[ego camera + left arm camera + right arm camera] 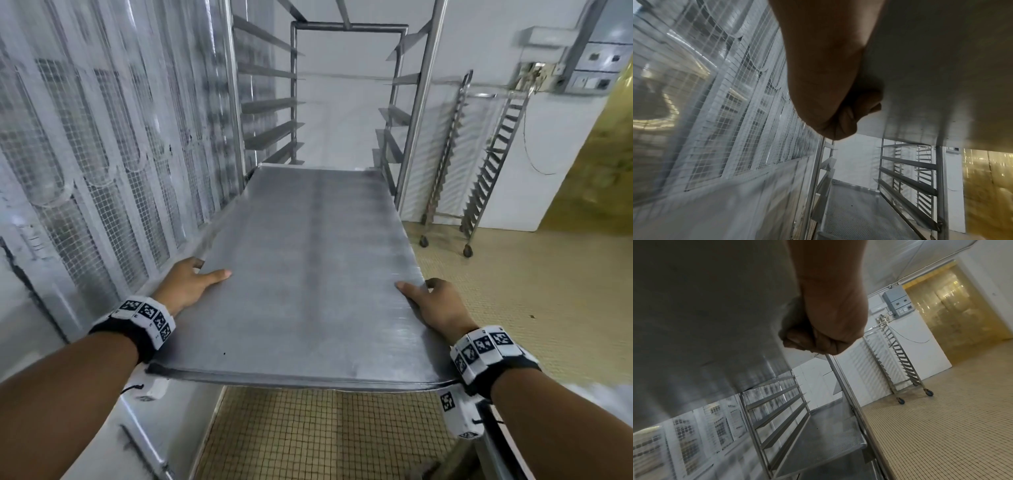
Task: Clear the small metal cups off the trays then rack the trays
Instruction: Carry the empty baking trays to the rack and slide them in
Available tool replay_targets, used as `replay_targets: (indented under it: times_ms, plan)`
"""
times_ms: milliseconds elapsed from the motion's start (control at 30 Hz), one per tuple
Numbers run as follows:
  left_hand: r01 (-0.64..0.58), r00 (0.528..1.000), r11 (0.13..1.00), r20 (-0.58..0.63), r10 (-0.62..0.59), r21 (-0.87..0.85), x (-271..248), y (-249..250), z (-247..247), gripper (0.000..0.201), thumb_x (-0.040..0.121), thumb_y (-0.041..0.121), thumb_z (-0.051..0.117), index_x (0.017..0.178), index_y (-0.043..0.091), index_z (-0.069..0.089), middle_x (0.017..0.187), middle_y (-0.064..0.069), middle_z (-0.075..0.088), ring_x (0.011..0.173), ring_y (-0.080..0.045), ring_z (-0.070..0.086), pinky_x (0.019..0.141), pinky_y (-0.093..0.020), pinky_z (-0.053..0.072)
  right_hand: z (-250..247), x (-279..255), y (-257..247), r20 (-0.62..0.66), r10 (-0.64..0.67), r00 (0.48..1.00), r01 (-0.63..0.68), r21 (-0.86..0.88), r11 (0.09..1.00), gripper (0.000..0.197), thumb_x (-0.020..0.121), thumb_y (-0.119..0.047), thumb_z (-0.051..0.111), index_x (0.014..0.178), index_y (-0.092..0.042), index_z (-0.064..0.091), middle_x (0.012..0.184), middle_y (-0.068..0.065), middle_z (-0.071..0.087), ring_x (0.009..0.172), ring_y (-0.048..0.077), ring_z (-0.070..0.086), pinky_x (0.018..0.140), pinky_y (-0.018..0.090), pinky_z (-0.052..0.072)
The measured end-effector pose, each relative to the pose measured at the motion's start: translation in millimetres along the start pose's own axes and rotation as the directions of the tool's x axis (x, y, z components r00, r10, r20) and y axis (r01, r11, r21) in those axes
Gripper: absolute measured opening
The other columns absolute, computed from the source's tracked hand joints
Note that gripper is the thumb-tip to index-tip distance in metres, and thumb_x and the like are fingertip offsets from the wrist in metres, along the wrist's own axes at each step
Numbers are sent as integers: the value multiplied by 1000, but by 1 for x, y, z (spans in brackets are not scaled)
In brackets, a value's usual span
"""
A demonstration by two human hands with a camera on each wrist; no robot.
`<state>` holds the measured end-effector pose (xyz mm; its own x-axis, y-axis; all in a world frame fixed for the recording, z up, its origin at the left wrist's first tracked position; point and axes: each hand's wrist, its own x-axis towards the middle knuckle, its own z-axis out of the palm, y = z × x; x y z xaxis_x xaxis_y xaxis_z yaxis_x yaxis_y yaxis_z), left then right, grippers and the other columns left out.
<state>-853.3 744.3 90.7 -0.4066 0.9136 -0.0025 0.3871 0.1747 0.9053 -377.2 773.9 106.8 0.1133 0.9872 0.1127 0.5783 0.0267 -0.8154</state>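
Head view first: the big flat grey metal baking tray [305, 274] has nothing on it, so the cup-clearing part looks done for this one at least. No small metal cups show anywhere, so I can't say where they ended up. The tray is held out level, its far edge right at the mouth of the tall stainless steel rack [346, 102] with angled side runners. Whether that edge already sits on a runner is hard to call. The left hand [186, 284] grips the tray's left edge, thumb lying on top, fingers hidden underneath. The right hand [433, 305] does the same on the right edge. I'd say racking is underway but not finished, since most of the tray sits outside the frame. A second, narrower wheeled steel rack [479, 154] stands by the white wall, apparently bare.

Left wrist view: pretty smeary. You get the tray's underside [931, 73] and the left hand's curled fingers [849, 116] tucked under it, with a wire mesh panel [735, 105] running alongside. The lower runners look free, and something like a perforated sheet lies at the rack's bottom.

Right wrist view: same deal, the right hand's fingers [807, 340] curled under the tray's underside [705, 313], tan tiled floor [941, 426] beyond. Other trays still waiting? None in sight, so no clue.
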Motion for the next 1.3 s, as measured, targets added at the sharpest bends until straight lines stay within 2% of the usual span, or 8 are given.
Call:
replay_targets:
  times_ms: [100,200,300,500,800,1000,1200,1300]
  plan:
    - [-26,1000,999,-9,26,-22,6,14,16,44,74,39,89,101,10,70,91,-6,76,69,-15,74,65,-31,59,3,25,10,-18,-8,1000,8,-13,1000,54,75,-61,75,87,-9,67,79,5,74,76,25,69,70,33,53]
    - [-42,999,999,-16,41,-28,12,24,26,22,82,26,83,88,16,65,62,10,73,51,0,67,50,-23,55,8,46,16,-35,17,999,-17,-14,1000,67,66,-71,73,91,-9,67,81,6,74,78,26,70,77,41,57]
    - [-55,998,998,-16,54,-43,31,22,31,26,80,28,85,92,11,69,63,14,73,57,-6,71,46,-18,52,12,64,18,-30,42,999,-42,1,999,71,62,-73,74,96,-12,65,84,5,74,80,26,70,80,43,58]
    - [-65,998,997,25,66,-29,84,22,37,51,71,44,89,104,10,71,91,-5,78,75,-23,77,71,-43,64,25,101,8,-49,37,998,-37,5,999,59,76,-57,77,104,-7,64,93,5,72,85,23,67,76,34,51]
    - [-84,994,996,69,87,-34,176,43,51,28,83,32,82,94,19,59,89,6,65,74,-9,65,56,-20,50,57,168,-16,-72,68,995,-69,-8,998,50,82,-54,73,96,-7,70,88,4,71,80,20,65,74,30,45]
    - [-92,991,996,98,92,1,243,56,53,32,80,37,84,96,16,64,92,2,70,83,-18,70,74,-33,57,73,211,-35,-78,96,992,-98,-28,995,43,83,-53,73,82,-10,69,79,2,71,79,23,67,71,30,45]
    - [-66,986,997,153,59,36,300,66,47,77,49,68,88,102,14,74,90,-4,79,80,-27,77,82,-52,61,74,253,-54,-45,126,991,-130,-114,985,57,82,-61,69,97,-6,70,91,7,70,78,22,65,74,30,46]
    - [-87,984,994,160,74,73,312,81,48,61,60,63,88,96,16,75,86,-4,78,80,-28,76,81,-47,62,74,271,-61,-30,125,992,-128,-167,978,62,81,-64,67,97,-5,70,90,8,70,75,21,63,72,30,45]
